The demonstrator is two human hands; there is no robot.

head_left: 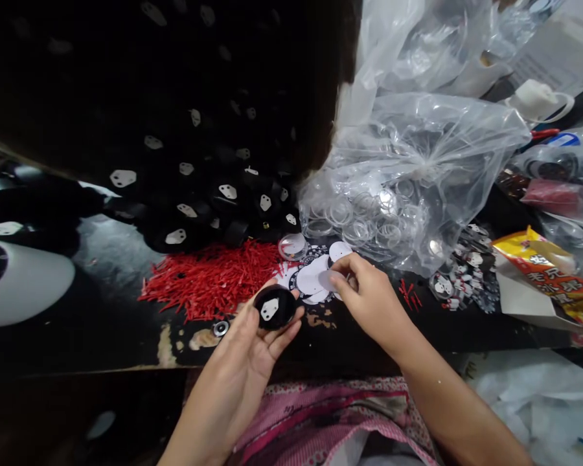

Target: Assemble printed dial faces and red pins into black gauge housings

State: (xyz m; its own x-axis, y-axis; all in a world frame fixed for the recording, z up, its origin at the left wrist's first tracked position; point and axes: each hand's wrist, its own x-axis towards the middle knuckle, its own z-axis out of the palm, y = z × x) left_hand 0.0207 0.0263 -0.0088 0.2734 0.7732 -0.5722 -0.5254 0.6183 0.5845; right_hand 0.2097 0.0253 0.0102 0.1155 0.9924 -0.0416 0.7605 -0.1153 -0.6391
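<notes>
My left hand (245,353) holds a round black housing (287,310) from below, fingers curled round its side. A small white plate with dark holes (270,309) shows in the middle of it. To the right, my right hand (366,294) pinches a thin white disc (336,282) between thumb and fingertips, just over a loose pile of white discs (311,277). Some discs in that pile carry black printed dial marks. Beside the pile lies a heap of thin red pointers (208,278). A small metal ring (220,329) sits near my left wrist.
Many black housings with white plates (228,191) are heaped at the back. A clear plastic bag of transparent rings (369,213) lies behind the discs. At right are small mixed parts (466,275) and a yellow snack packet (554,265). A white rounded object (34,285) stands at left.
</notes>
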